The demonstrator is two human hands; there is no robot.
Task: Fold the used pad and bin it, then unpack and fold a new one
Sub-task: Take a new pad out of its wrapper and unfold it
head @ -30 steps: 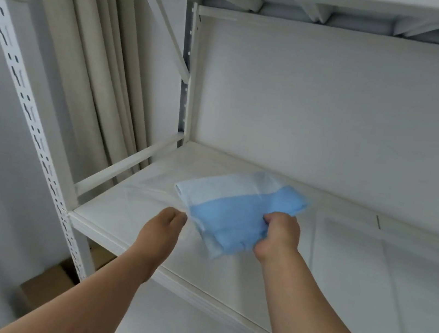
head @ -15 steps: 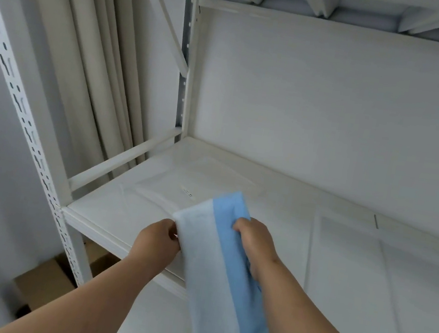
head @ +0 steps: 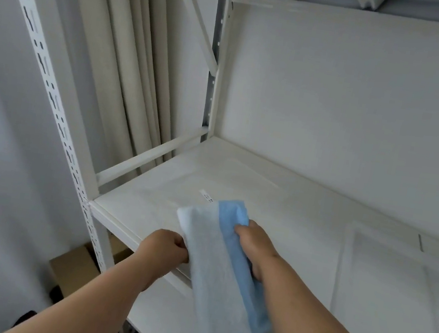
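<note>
Both my hands are gripping the folded pad [head: 219,275], holding it in the air over the front edge of the white shelf [head: 304,223]: my left hand [head: 166,250] is pinching its white edge, my right hand [head: 253,243] is clasping the blue side.

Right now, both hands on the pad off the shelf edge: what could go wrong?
1. The pad hangs free below both grips; held only at its top by the left hand and right hand, it may unfold or slip.
2. Its lower end dangles past the shelf edge and could snag there.
</note>
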